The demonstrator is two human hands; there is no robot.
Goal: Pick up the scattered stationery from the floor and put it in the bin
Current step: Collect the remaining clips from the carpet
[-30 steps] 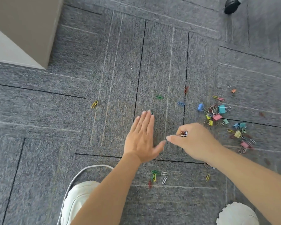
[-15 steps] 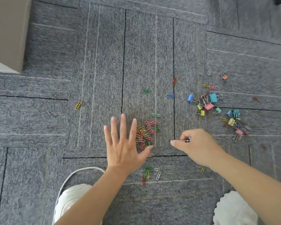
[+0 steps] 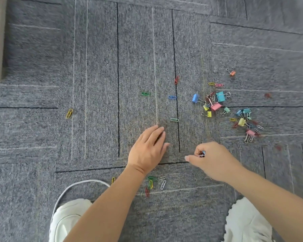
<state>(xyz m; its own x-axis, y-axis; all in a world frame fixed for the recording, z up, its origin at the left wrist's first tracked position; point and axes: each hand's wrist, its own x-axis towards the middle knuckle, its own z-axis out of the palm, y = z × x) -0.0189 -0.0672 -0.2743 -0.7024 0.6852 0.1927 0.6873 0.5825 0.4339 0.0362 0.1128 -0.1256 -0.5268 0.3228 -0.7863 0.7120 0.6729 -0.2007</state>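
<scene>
Gathering stationery off the carpet [image 3: 94, 67].
Pinching a paper-clip bunch [image 3: 201, 153] in right hand [image 3: 215, 161]; cupping left hand [image 3: 147, 149] downward, contents hidden, both left of binder-clip heap [image 3: 215, 102]. More loose paper clips [image 3: 171, 97] left of heap. Likely light, slippery wire: rake together, then pinch.

Left hand [image 3: 146, 151] palm down, fingers [image 3: 153, 132] cupped, right hand [image 3: 212, 161] fisted around paper clips [image 3: 201, 153]

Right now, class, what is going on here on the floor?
A person is gathering clips off the grey carpet. The right hand grips a small bunch of paper clips; the left hand rests on the carpet, whatever is under it hidden. Binder clips lie heaped to the right, loose paper clips scattered around.
</scene>
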